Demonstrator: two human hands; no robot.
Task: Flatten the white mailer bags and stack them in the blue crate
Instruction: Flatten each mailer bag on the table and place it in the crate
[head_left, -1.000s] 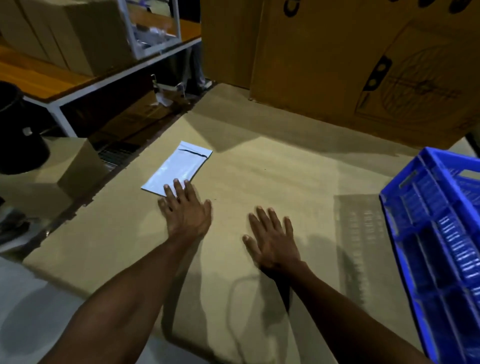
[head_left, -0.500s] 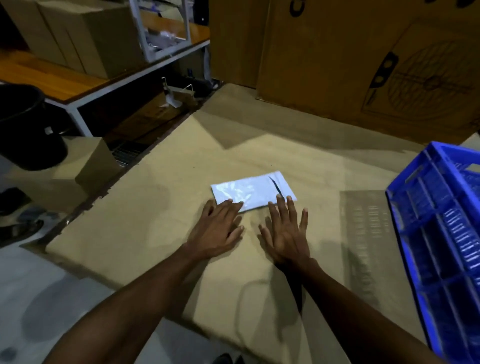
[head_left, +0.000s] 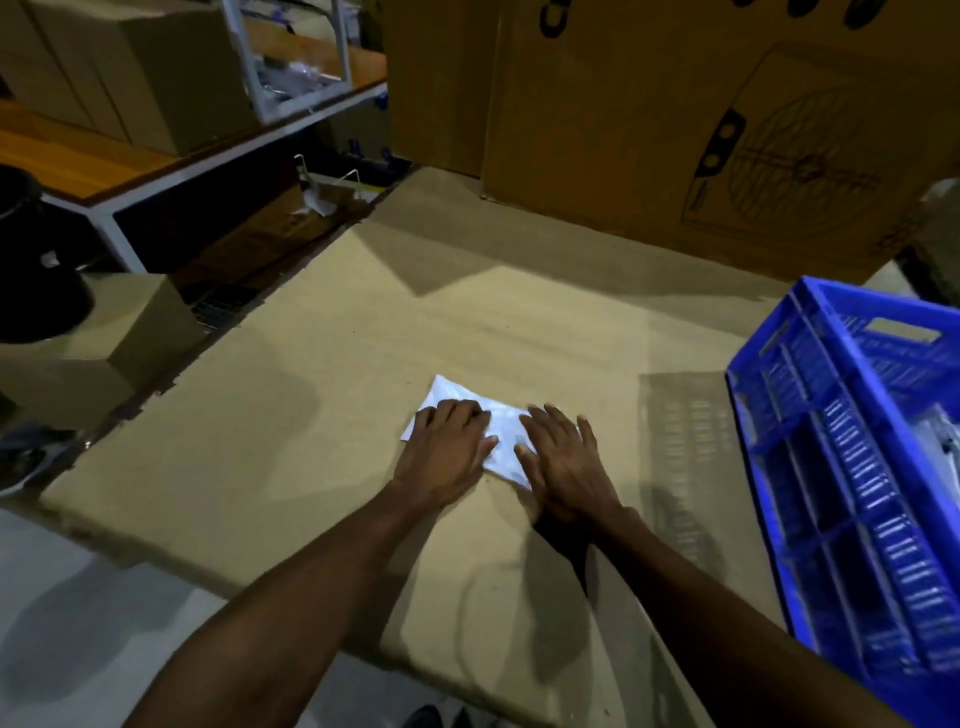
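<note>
Cardboard sheeting (head_left: 322, 415) covered the work surface, and a white mailer bag (head_left: 500, 423) was laid flat on it, left of the blue crate (head_left: 810, 467). It was pressed under the left hand (head_left: 447, 449) and right hand (head_left: 563, 460), fingers straight, seemingly to flatten it.

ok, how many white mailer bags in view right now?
1. The white mailer bag lies on the cardboard sheet, under the left hand and right hand. More may sit unseen inside the blue crate.

Cardboard sheet (head_left: 322, 415) carries a white mailer bag (head_left: 501, 421); blue crate (head_left: 852, 467) alongside.
</note>
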